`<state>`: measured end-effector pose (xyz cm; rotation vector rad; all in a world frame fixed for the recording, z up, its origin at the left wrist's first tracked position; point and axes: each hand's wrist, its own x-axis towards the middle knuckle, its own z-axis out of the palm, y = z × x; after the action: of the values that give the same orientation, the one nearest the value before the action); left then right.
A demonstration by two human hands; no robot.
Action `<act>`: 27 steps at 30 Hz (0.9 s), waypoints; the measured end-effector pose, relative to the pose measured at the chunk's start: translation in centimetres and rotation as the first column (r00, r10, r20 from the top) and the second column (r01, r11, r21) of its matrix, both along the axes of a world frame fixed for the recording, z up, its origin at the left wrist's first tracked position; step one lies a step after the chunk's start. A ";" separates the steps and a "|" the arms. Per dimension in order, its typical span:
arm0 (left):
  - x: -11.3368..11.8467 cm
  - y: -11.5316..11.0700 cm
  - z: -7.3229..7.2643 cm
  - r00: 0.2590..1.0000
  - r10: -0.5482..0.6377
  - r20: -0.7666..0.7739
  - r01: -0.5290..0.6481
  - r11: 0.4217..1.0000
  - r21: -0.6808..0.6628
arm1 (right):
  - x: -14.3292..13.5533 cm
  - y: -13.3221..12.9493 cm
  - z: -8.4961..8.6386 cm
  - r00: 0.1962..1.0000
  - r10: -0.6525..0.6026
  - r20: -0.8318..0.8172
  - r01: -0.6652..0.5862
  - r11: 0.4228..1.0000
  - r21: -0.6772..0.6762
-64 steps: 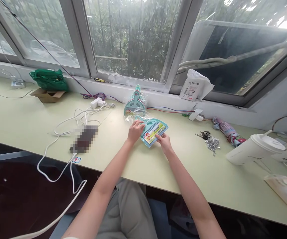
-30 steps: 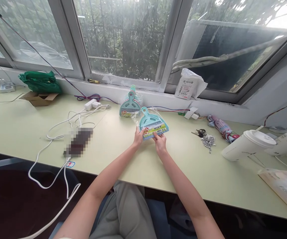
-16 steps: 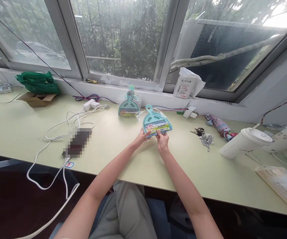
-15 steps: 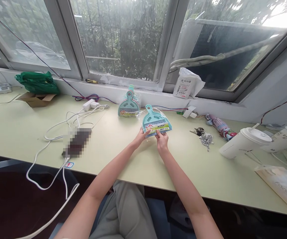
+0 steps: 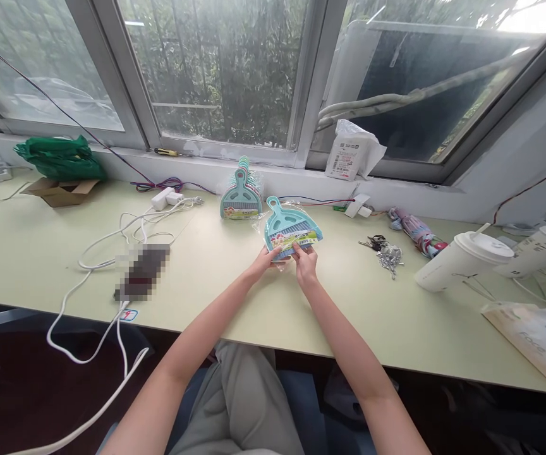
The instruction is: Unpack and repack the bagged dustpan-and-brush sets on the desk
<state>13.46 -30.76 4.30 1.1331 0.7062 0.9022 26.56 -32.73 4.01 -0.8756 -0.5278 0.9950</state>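
A small teal dustpan-and-brush set point(image 5: 290, 229) in clear plastic wrap stands raised off the pale green desk point(image 5: 235, 297), handle pointing up and away. My left hand point(image 5: 262, 263) pinches its lower left edge. My right hand point(image 5: 306, 263) pinches its lower right edge by the colourful label. Behind it, a stack of the same teal sets point(image 5: 241, 197) leans against the windowsill.
White cables and chargers point(image 5: 126, 237) and a blurred dark device point(image 5: 142, 280) lie to the left. A green bag point(image 5: 59, 158) rests over a cardboard box point(image 5: 59, 191). At right are keys point(image 5: 382, 251), a folded umbrella point(image 5: 412, 227), two lidded cups point(image 5: 462, 260), a paper bag point(image 5: 538, 338), and a white packet point(image 5: 351, 151).
The wrapped set went from lying flat on the desk to being lifted and stood upright in both hands, which moved to its bottom edge. The view shifted slightly.
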 end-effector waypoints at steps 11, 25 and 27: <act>-0.2 1.3 -0.3 0.971 0.225 0.077 -0.225 0.974 -0.015 | 0.2 0.5 -0.3 0.985 0.171 -0.006 -0.171 0.984 -0.038; -1.3 1.4 -0.6 1.000 -0.024 0.010 0.023 0.995 0.093 | 3.9 1.2 -0.6 0.999 -0.023 -0.023 0.018 0.982 -0.189; -1.3 1.6 -0.6 1.000 -0.003 0.025 0.001 0.995 0.101 | 3.7 1.2 -0.5 0.999 0.010 -0.034 -0.015 0.988 -0.152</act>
<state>12.15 -29.16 3.75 1.2092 0.6445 0.9580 30.27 -31.48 3.49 -0.9906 -0.4343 1.0701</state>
